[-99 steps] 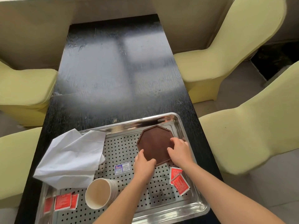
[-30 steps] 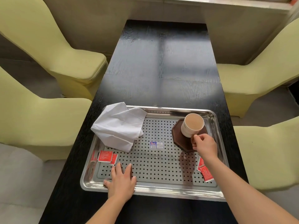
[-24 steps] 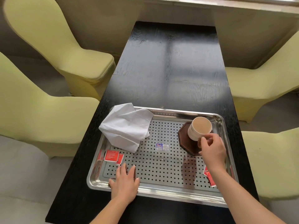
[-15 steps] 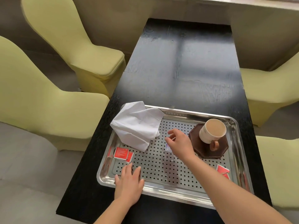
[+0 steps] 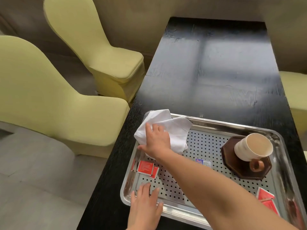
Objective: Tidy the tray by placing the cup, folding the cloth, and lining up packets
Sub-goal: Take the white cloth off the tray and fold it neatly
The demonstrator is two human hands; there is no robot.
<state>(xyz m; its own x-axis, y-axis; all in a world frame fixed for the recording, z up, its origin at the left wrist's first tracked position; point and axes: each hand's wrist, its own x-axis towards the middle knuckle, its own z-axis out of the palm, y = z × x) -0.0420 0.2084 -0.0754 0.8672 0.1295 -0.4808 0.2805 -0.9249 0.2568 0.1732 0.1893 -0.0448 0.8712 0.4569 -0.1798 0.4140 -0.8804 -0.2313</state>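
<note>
A crumpled white cloth (image 5: 176, 130) lies over the far left corner of the perforated steel tray (image 5: 216, 124). My right hand (image 5: 157, 140) reaches across the tray and rests on the cloth with fingers spread over it. My left hand (image 5: 144, 206) lies flat on the tray's near left rim. A cream cup (image 5: 254, 146) with a brown handle stands on a dark octagonal coaster (image 5: 230, 152) at the tray's right. Red packets (image 5: 145, 167) lie overlapped near the left edge. More red packets (image 5: 265, 196) lie at the near right, partly hidden by my forearm.
The tray sits at the near end of a long black table (image 5: 207, 72). Yellow-green covered chairs (image 5: 49, 97) stand close along the left side, and another (image 5: 297, 97) on the right. A small blue-and-white sticker (image 5: 203, 162) is on the tray floor.
My right hand let go of the cup on the coaster, crossed the tray leftward and landed on the cloth. My left hand stayed on the near rim. The camera swung left.
</note>
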